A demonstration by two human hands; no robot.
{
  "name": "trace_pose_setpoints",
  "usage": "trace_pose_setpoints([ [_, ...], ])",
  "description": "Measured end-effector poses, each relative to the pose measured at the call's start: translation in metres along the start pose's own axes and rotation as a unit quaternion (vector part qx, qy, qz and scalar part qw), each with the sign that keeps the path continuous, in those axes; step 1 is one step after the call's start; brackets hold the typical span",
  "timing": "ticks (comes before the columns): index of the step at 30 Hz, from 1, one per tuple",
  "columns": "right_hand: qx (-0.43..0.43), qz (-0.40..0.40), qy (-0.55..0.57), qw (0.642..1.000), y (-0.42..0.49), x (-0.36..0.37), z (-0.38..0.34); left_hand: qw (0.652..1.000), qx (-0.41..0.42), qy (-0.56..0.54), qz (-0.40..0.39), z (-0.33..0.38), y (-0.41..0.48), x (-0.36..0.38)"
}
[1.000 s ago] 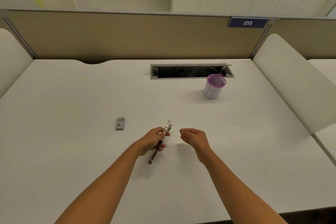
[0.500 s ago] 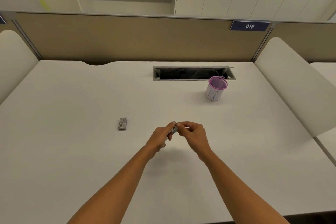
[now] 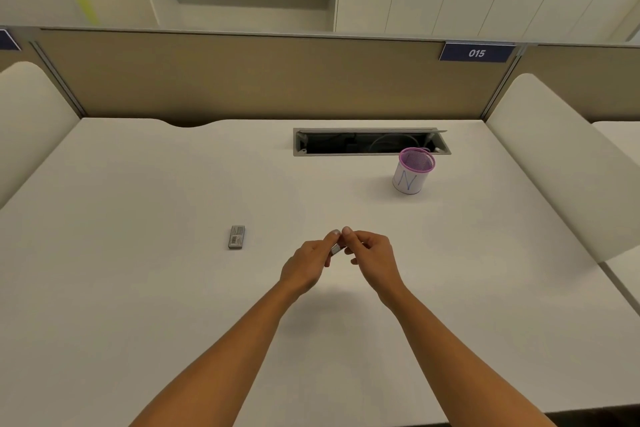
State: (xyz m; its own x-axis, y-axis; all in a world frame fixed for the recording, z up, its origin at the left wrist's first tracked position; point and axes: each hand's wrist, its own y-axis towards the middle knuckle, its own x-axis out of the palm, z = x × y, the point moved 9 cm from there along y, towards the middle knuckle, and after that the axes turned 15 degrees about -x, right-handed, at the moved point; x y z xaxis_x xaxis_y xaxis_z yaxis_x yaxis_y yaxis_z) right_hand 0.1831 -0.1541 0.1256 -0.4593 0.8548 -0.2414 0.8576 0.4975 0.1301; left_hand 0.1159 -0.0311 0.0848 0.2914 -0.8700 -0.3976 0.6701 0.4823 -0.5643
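A slim metal tool (image 3: 335, 248) is held between both hands above the middle of the white desk (image 3: 138, 288). Only a short silver end of it shows; the rest is hidden by the fingers. My left hand (image 3: 308, 262) grips it from the left. My right hand (image 3: 370, 253) pinches its top end with thumb and forefinger, and the fingertips of both hands meet above it. A small grey flat box (image 3: 237, 237) lies on the desk to the left of the hands.
A pink mesh cup (image 3: 413, 172) wrapped in white paper marked "N" stands at the back right, just in front of an open cable slot (image 3: 370, 142). A beige partition (image 3: 242, 80) closes the desk's far side, and padded white dividers (image 3: 561, 163) flank it.
One second ago my left hand alone held the long tool, with the right hand apart. The right hand has since closed in and pinched the tool's upper end; most of the tool is now hidden.
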Motion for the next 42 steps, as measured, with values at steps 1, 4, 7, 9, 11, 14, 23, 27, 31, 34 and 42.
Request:
trace_pose_setpoints([
  [1,0.003,0.001,0.005,1.000,-0.001,0.000,0.000,1.000,0.003,0.005,0.001,0.000,-0.001,0.000],
  [4,0.009,0.007,0.008,1.000,-0.001,0.000,-0.002,1.000,0.012,0.021,0.011,0.002,-0.002,-0.001],
  [7,-0.002,0.018,-0.005,1.000,0.001,-0.002,-0.005,1.000,0.027,0.012,-0.006,0.006,-0.003,0.003],
  [9,0.002,0.025,-0.017,1.000,0.002,-0.004,-0.004,0.999,0.032,-0.011,-0.024,0.008,-0.005,0.004],
  [11,0.005,0.031,-0.031,0.999,0.003,-0.005,-0.003,0.999,0.032,-0.027,-0.025,0.008,-0.006,0.002],
  [14,0.007,0.047,-0.041,0.998,0.003,-0.009,-0.003,0.998,0.046,-0.036,-0.024,0.010,-0.007,0.000],
  [23,0.042,0.092,-0.016,0.995,0.002,-0.019,0.003,0.991,0.080,-0.023,-0.100,0.016,-0.014,0.004],
  [27,0.049,0.108,0.011,0.993,0.000,-0.024,0.005,0.987,0.113,-0.005,-0.113,0.019,-0.017,0.004],
  [31,0.053,0.117,0.029,0.991,-0.001,-0.025,0.005,0.983,0.127,-0.033,-0.128,0.021,-0.019,0.004],
  [34,0.045,0.111,0.031,0.992,0.001,-0.025,0.002,0.980,0.121,-0.079,-0.140,0.022,-0.021,0.004],
  [42,0.021,0.104,0.024,0.994,0.005,-0.028,-0.004,0.966,0.121,-0.149,-0.176,0.028,-0.030,0.006],
])
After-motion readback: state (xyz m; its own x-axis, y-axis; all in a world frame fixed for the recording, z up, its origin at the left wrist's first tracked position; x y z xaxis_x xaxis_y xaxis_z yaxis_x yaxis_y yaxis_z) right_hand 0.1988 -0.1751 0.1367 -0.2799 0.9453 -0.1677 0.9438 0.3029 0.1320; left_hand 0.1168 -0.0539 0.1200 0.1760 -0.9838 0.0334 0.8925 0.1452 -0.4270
